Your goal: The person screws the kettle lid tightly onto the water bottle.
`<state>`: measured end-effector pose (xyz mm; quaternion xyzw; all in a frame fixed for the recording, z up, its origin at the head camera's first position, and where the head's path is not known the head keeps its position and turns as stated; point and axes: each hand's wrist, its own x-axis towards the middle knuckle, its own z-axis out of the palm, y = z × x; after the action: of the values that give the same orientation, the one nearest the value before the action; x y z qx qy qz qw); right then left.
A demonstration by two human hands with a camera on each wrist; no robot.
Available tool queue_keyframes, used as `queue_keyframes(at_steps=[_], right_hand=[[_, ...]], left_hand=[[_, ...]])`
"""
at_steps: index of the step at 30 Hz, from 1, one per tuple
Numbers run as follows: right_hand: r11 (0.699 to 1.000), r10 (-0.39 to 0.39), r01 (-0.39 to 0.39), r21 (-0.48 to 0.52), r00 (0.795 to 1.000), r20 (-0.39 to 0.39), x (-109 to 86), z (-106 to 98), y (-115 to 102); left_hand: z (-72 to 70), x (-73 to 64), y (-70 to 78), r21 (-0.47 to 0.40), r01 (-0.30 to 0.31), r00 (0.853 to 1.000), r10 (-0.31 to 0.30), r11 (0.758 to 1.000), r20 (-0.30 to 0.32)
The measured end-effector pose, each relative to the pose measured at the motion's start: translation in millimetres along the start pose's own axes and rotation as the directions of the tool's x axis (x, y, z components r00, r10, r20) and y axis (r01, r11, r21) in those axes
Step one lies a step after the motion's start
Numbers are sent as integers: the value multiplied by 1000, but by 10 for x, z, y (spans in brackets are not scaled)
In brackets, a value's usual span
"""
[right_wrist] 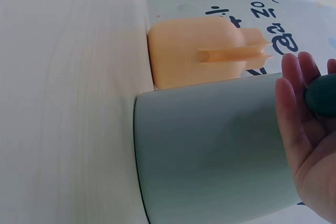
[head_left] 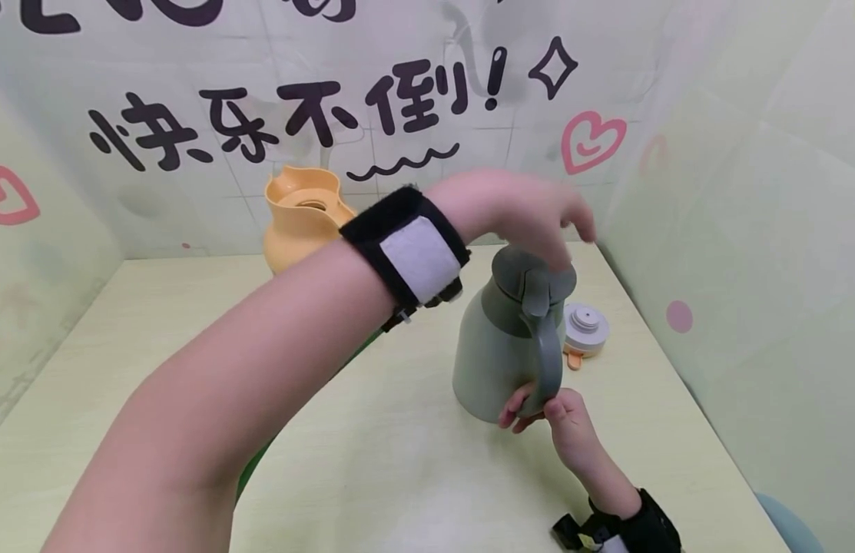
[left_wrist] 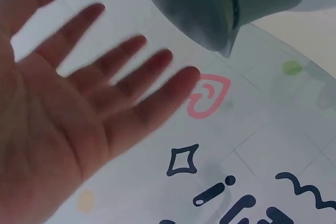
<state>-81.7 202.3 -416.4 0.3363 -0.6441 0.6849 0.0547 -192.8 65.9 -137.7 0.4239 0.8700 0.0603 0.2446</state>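
A grey-green thermos jug [head_left: 492, 353] stands upright on the table, its dark lid [head_left: 517, 269] on top and its handle [head_left: 550, 361] facing me. My right hand [head_left: 568, 426] grips the lower end of that handle, with thumb and fingers on either side. In the right wrist view the fingers [right_wrist: 294, 114] lie around the handle's rounded end. Over the jug's lid hangs my left hand [head_left: 517, 211], bent at the wrist and holding nothing. The left wrist view shows its fingers [left_wrist: 152, 100] spread beside the lid [left_wrist: 194, 3].
An orange jug [head_left: 296, 238] with an uncovered top stands at the back, partly behind my left forearm. A white and orange stopper [head_left: 584, 326] lies right of the grey-green jug. A green edge [head_left: 250, 468] shows beside my forearm. Printed walls enclose the table [head_left: 399, 476].
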Motion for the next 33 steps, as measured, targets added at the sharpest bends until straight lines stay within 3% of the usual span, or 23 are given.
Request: queue_keyframes(at_steps=[2,5,10,19,33], right_hand=[[1000,2,-2,-1,1000,1,2,1,-1],[1000,7,-7,-6,1000,1,4,2,-4],[1000,17,-17,-4,1000,0,1,3,-5],[1000,17,-17,-15,1000,-5,-3,0,0],[1000,11,-11,-19,1000,-2,1,0,-3]], left_hand=[[17,14,52,21,82,994,-81,996,-76],[81,26,125,50,207,970,-198,977,-143],[187,23,192,37,312,942,-305,949,-138],[229,75,261,79,381,924,-377,921,-61],[201,130,276,168,366,930,-366,915,-31]])
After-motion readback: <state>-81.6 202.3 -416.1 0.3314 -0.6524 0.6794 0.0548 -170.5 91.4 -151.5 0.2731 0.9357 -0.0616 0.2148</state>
